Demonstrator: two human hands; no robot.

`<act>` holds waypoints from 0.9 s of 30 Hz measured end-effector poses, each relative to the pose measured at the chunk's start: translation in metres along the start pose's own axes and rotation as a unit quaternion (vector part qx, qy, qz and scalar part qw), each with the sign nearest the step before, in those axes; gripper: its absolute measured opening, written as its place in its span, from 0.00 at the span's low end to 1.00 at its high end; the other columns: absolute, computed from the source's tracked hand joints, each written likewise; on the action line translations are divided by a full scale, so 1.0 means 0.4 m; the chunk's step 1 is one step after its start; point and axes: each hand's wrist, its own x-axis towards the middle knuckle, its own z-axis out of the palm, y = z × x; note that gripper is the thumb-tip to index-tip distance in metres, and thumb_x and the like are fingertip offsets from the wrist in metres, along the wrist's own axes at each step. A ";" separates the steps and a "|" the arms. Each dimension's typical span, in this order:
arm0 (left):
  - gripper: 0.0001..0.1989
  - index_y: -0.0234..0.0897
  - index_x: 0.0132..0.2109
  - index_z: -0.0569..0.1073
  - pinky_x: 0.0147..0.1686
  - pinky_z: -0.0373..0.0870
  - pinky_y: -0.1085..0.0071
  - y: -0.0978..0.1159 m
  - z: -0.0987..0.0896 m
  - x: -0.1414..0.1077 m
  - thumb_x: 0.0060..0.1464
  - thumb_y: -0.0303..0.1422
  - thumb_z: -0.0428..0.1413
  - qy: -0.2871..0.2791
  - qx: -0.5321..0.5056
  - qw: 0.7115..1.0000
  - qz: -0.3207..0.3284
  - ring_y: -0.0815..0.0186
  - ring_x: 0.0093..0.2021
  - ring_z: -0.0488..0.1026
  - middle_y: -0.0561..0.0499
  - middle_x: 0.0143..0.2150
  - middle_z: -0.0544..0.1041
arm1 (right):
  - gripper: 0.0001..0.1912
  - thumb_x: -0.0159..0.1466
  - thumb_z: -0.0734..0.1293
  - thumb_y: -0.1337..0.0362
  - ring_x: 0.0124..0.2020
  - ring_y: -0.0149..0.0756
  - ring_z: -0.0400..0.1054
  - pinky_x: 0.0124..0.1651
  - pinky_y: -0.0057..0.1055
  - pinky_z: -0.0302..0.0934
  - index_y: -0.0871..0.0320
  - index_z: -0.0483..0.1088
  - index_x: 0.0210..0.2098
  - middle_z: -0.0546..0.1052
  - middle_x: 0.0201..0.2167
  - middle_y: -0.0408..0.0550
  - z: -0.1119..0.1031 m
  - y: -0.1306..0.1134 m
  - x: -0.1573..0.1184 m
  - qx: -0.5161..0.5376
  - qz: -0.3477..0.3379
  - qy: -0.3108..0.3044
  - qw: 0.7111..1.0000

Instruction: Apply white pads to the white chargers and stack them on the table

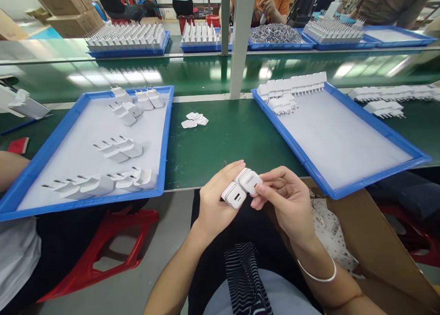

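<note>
Two white charger blocks sit side by side in my left hand (215,203), whose fingers wrap round them from the left. The nearer charger (234,195) shows a dark port slot. On the other charger (248,180), grey print is visible on the end face. My right hand (283,196) pinches at that face's right edge with thumb and fingers; whether a thin piece is between them is hard to make out. Beyond the hands, a small pile of flat white pieces (195,119) lies on the green bench (220,145).
A blue-rimmed tray (166,136) with several pronged chargers is at the left. Another blue-rimmed tray (292,143) at the right holds chargers along its far end. Past a metal post (240,45) are more loaded trays and a person in orange. An open cardboard box (371,241) stands lower right.
</note>
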 end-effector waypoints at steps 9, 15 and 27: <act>0.23 0.32 0.56 0.75 0.59 0.76 0.68 0.011 -0.006 0.002 0.53 0.20 0.63 -0.007 0.023 1.000 0.014 0.60 0.57 0.78 0.39 0.56 0.80 | 0.06 0.64 0.74 0.71 0.23 0.29 0.78 0.25 0.20 0.74 0.55 0.75 0.38 0.83 0.27 0.41 -0.007 0.011 0.000 0.038 0.019 -0.013 0.999; 0.23 0.33 0.56 0.75 0.59 0.75 0.69 0.012 -0.008 0.003 0.53 0.20 0.63 -0.008 0.043 0.999 0.019 0.61 0.57 0.78 0.40 0.57 0.79 | 0.06 0.63 0.75 0.70 0.22 0.29 0.78 0.25 0.20 0.74 0.56 0.76 0.37 0.82 0.26 0.41 -0.004 0.006 0.002 0.024 0.031 -0.002 0.999; 0.22 0.32 0.56 0.75 0.57 0.76 0.70 0.007 -0.006 -0.001 0.54 0.20 0.63 -0.013 0.053 0.998 0.023 0.62 0.56 0.78 0.39 0.56 0.79 | 0.07 0.62 0.76 0.68 0.21 0.28 0.77 0.25 0.19 0.73 0.57 0.73 0.35 0.82 0.25 0.42 -0.004 0.009 0.005 0.018 0.048 0.006 0.999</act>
